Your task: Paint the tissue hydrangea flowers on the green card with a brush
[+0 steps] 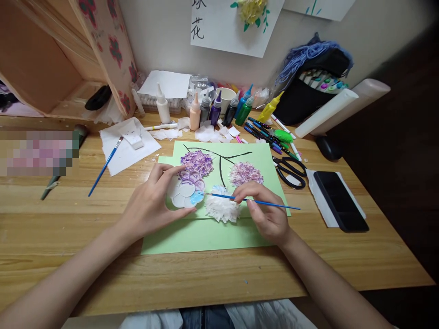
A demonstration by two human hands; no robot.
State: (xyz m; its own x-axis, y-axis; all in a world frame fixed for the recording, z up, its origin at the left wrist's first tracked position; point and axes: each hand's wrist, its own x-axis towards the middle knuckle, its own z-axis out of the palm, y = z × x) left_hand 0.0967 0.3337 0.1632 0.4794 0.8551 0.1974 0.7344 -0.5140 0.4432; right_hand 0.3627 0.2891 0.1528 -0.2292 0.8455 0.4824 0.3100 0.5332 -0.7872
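Note:
My left hand [151,194] grips the edge of a white flower-shaped paint palette [187,189], with purple and light blue paint in its wells. Between the fingers of my right hand [265,210] is a thin blue paintbrush [270,204], its tip at the palette's light blue well. Beneath both hands lies green paper [206,235] with black painted branches. A purple tissue flower [197,162] and a pink-purple flower [246,173] are on it. The white fringed flower [222,209], faintly blue at its top, sits under the brush.
Paint bottles [215,109] line the back, near a paper cup [226,97]. Another blue brush [105,167] rests on white paper [135,157] at left. To the right are pens [264,132], black scissors [291,172] and a phone [339,201].

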